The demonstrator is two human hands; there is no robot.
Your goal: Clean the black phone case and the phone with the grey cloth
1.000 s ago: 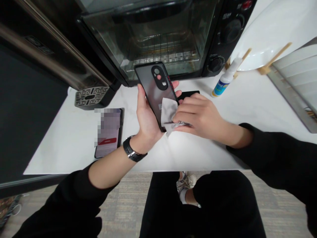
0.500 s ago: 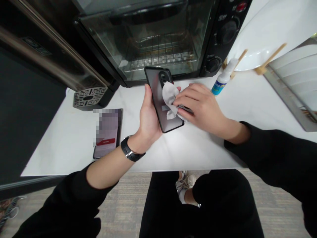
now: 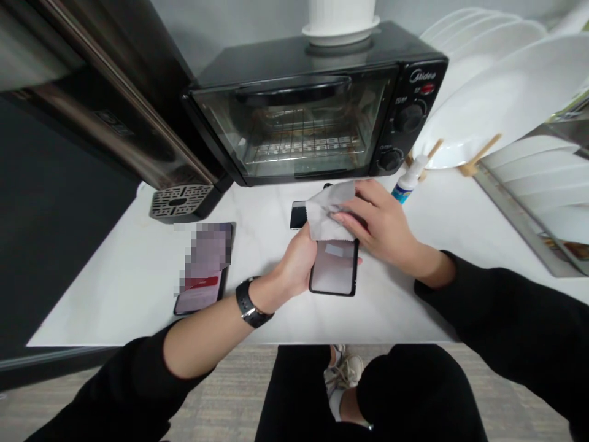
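Observation:
My left hand (image 3: pixel 294 264), with a black watch on its wrist, grips a smartphone (image 3: pixel 334 275) by its left edge, dark-rimmed grey back facing up. My right hand (image 3: pixel 384 224) pinches a light grey wiping cloth (image 3: pixel 322 215) with zigzag edges, laid over the far half of the phone. That cloth hides the phone's camera end. Just beyond my left hand lies a small dark rectangular object (image 3: pixel 299 217), partly covered. A white spray bottle (image 3: pixel 407 181) with a blue label stands past my right hand. Another phone (image 3: pixel 202 294), its screen lit, lies to the left.
A black toaster oven (image 3: pixel 313 166) stands at the back, a white pot (image 3: pixel 343 12) on top. At left is a machine with a slotted drip tray (image 3: pixel 181 202). White plates (image 3: pixel 501 104) lean in a wooden rack at right. The white table's front edge (image 3: pixel 368 342) runs before my legs.
My view has tilted up. The phone has turned straighter and lies flatter. The cloth, bunched mid-phone before, now spreads over its far end. The small dark object has come into sight.

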